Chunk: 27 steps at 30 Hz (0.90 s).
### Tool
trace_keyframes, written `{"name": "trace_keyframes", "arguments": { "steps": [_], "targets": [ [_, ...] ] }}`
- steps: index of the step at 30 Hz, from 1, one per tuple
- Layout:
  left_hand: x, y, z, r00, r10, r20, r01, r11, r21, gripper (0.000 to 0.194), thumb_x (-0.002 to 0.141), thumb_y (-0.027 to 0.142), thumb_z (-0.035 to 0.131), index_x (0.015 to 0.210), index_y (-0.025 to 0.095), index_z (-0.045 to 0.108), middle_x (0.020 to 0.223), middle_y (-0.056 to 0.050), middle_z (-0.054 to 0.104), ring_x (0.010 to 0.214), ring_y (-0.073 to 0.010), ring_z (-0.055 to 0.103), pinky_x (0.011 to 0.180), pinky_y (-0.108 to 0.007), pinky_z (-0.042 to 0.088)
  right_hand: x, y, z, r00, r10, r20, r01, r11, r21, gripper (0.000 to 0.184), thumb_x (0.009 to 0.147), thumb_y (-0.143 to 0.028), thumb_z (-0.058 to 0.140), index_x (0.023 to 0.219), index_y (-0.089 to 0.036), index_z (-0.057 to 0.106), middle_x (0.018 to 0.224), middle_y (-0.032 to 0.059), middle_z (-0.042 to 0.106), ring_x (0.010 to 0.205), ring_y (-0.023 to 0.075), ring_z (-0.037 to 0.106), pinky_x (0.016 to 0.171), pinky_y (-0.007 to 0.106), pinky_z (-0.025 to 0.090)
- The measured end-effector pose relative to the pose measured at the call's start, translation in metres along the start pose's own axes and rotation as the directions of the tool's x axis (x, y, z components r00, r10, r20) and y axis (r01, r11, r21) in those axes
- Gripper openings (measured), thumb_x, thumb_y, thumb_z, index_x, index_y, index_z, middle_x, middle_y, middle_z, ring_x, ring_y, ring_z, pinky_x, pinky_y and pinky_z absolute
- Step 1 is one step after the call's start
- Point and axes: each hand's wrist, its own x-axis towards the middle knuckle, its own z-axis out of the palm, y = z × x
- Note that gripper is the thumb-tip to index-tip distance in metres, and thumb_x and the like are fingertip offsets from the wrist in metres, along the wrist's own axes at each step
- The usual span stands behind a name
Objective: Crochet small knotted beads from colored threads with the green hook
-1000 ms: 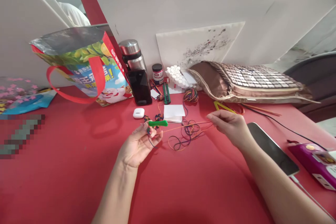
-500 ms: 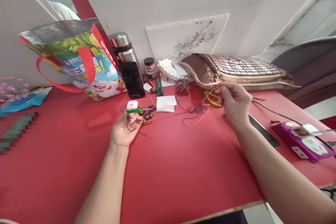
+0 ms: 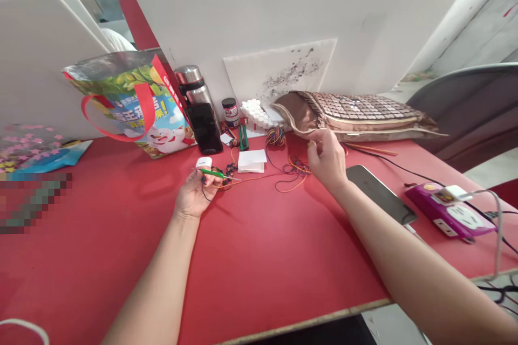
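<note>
My left hand (image 3: 195, 197) rests palm up on the red table (image 3: 263, 259) and grips a small green stick (image 3: 211, 173) with knotted coloured cord at its end. An orange thread (image 3: 259, 177) runs from there to the right. My right hand (image 3: 327, 159) is closed in a pinch on that thread, raised just above a loose tangle of orange and purple cord (image 3: 295, 168). A white earbud case (image 3: 203, 162) lies by my left fingertips.
A printed shopping bag (image 3: 133, 102), steel flask (image 3: 194, 86), black phone (image 3: 205, 128), small jar (image 3: 231, 111), white pad (image 3: 251, 160), ball of cord (image 3: 275, 136) and a brown cushion (image 3: 356, 116) line the back. A tablet (image 3: 380, 194) and purple power strip (image 3: 449, 213) lie right.
My right hand has moved left and down from the cushion's edge toward the cord tangle. The left hand stays put with the green stick. The view has shifted slightly.
</note>
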Motion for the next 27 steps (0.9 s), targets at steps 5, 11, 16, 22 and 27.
{"name": "trace_keyframes", "arguments": {
  "steps": [5, 11, 16, 22, 27],
  "targets": [
    [-0.004, -0.005, 0.005, 0.999, -0.02, 0.043, 0.018, 0.999, 0.05, 0.03, 0.092, 0.016, 0.081, 0.066, 0.015, 0.066, 0.049, 0.007, 0.049, 0.047, -0.0062, 0.051, 0.068, -0.022, 0.06, -0.007, -0.03, -0.004, 0.965, -0.164, 0.204, 0.17, 0.985, -0.014, 0.013, 0.099, -0.026, 0.061, 0.102, -0.024, 0.073, 0.128, 0.0131, 0.074, 0.092, 0.0247, 0.074, 0.069, 0.034, 0.056],
    [-0.022, -0.028, 0.021, 0.982, -0.119, 0.144, 0.094, 0.981, 0.17, 0.017, 0.071, 0.011, 0.096, 0.075, 0.014, 0.08, 0.066, 0.0, 0.073, 0.053, -0.0083, 0.063, 0.064, -0.022, 0.06, -0.03, -0.063, -0.001, 0.765, -0.381, 0.519, 0.224, 0.913, 0.341, 0.061, 0.094, -0.054, 0.079, 0.145, -0.024, 0.064, 0.106, 0.0101, 0.079, 0.074, 0.0216, 0.071, 0.072, 0.035, 0.06],
    [-0.037, -0.046, 0.039, 0.956, -0.168, 0.242, 0.097, 0.955, 0.279, 0.025, 0.06, 0.021, 0.104, 0.072, 0.013, 0.083, 0.071, -0.006, 0.077, 0.063, -0.0138, 0.068, 0.063, -0.023, 0.055, -0.047, -0.086, -0.004, 0.804, -0.395, 0.444, 0.095, 0.823, 0.56, 0.042, 0.102, -0.038, 0.072, 0.142, -0.025, 0.067, 0.105, 0.0097, 0.082, 0.078, 0.0202, 0.072, 0.073, 0.034, 0.061],
    [-0.051, -0.045, 0.05, 0.95, -0.089, 0.3, -0.003, 0.956, 0.294, 0.028, 0.057, 0.026, 0.105, 0.077, 0.017, 0.087, 0.075, -0.003, 0.077, 0.067, -0.0116, 0.065, 0.067, -0.024, 0.053, -0.056, -0.103, -0.006, 0.918, -0.105, 0.383, -0.192, 0.726, 0.66, 0.017, 0.104, -0.034, 0.068, 0.111, -0.024, 0.079, 0.076, 0.0016, 0.073, 0.06, 0.0143, 0.064, 0.059, 0.028, 0.056],
    [-0.055, -0.043, 0.051, 0.952, -0.077, 0.295, -0.018, 0.952, 0.305, 0.023, 0.062, 0.021, 0.1, 0.082, 0.019, 0.088, 0.069, 0.0, 0.072, 0.051, -0.0066, 0.051, 0.05, -0.022, 0.043, -0.055, -0.106, -0.003, 0.881, 0.046, 0.47, -0.406, 0.582, 0.705, 0.031, 0.094, -0.051, 0.08, 0.1, -0.022, 0.075, 0.068, -0.0011, 0.068, 0.053, 0.0126, 0.058, 0.051, 0.028, 0.053]
  ]
}}
